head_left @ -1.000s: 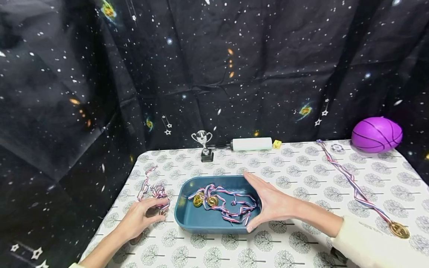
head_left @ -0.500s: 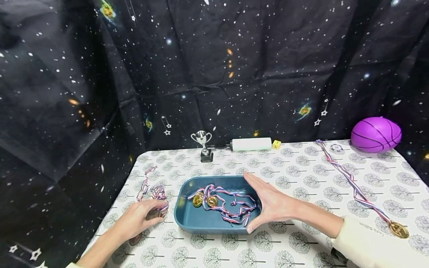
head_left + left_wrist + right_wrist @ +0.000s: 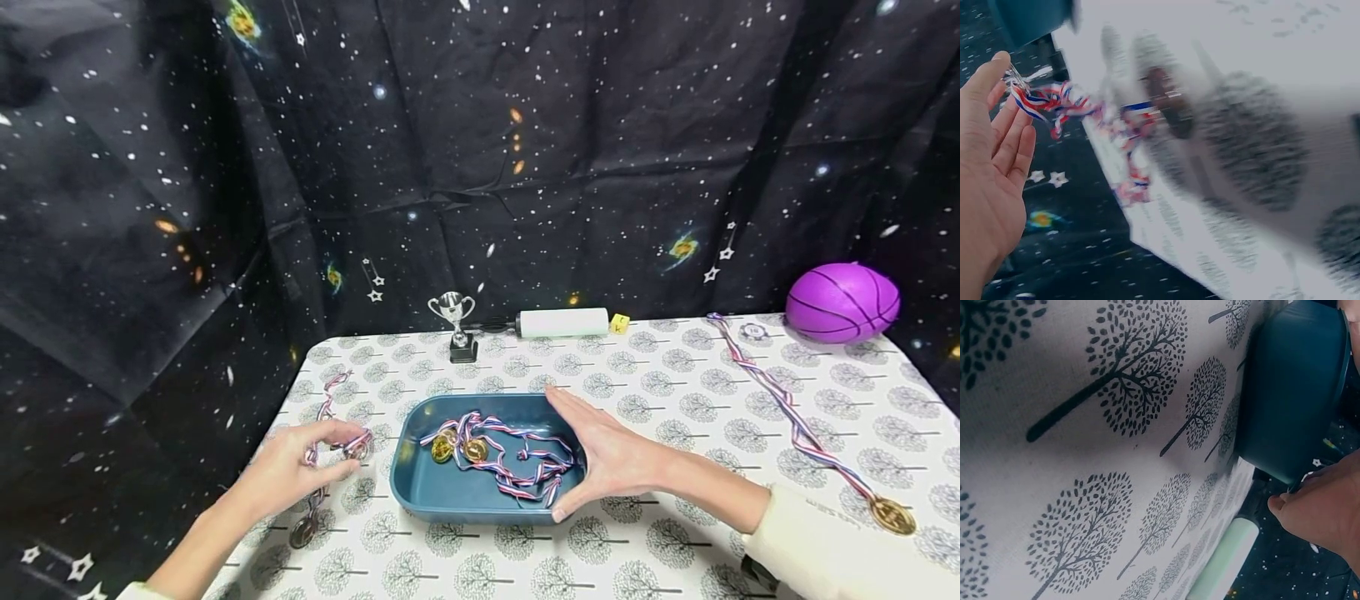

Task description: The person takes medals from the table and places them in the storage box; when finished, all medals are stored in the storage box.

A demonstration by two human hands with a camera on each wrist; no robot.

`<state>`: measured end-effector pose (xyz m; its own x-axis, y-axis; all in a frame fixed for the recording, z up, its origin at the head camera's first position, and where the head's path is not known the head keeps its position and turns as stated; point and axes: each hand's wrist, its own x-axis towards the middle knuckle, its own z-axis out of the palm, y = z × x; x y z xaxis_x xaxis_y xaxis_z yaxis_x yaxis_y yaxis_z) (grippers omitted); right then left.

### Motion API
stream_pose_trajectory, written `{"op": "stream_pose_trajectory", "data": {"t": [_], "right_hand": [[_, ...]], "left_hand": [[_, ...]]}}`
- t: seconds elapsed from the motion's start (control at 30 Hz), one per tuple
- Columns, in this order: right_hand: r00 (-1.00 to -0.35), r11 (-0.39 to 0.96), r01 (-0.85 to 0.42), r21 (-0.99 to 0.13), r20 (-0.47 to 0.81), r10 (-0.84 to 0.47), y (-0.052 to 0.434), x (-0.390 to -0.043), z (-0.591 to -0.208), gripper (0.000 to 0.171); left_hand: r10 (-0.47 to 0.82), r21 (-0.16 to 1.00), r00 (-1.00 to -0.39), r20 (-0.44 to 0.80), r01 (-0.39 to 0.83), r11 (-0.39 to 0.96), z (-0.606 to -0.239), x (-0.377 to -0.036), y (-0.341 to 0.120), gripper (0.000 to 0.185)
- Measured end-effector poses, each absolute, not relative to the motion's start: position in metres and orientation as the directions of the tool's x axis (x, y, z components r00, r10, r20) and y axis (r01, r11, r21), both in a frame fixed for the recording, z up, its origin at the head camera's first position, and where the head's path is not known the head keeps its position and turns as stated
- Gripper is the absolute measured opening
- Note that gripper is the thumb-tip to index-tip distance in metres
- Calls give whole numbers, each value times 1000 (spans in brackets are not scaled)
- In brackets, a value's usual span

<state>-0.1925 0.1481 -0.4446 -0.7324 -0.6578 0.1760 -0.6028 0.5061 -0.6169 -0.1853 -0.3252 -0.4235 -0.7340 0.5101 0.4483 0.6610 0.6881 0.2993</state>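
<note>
So over on the left, the left hand (image 3: 288,467) has pinched up the striped ribbon (image 3: 330,417) of a medal. The bunched ribbon sits right at the fingertips (image 3: 999,62), thumb and fingers curled in on it, and the rest trails back across the tree-print tablecloth (image 3: 675,392). The dark medal disc (image 3: 303,531) dangles low, just by the wrist near the table's front edge. The left wrist view is super blurry but shows the same thing: ribbon at the fingertips, disc (image 3: 1166,109) hanging further out.

Just right of that is the blue tray (image 3: 420,492) with two gold medals (image 3: 457,450) and a tangle of ribbon inside. The right hand (image 3: 611,458) is on the tray's right end, fingers straight and spread wide, thumb down at the near corner, touching the rim rather than wrapped round it.

At the back: a small silver trophy (image 3: 454,325), a white cylinder (image 3: 564,322), a yellow cube (image 3: 619,323). Further right another gold medal (image 3: 892,515) with its ribbon stretched out, and a purple ball (image 3: 842,302).

There's something printed on the cube but it's too small to read.
</note>
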Motion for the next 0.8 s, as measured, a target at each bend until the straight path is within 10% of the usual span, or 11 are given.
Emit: {"op": "stream_pose_trajectory", "data": {"t": [0.8], "right_hand": [[-750, 547, -585, -598, 143, -646, 148, -190, -441, 151]], "left_hand": [[461, 517, -753, 468, 657, 548, -329, -170, -276, 42]]}}
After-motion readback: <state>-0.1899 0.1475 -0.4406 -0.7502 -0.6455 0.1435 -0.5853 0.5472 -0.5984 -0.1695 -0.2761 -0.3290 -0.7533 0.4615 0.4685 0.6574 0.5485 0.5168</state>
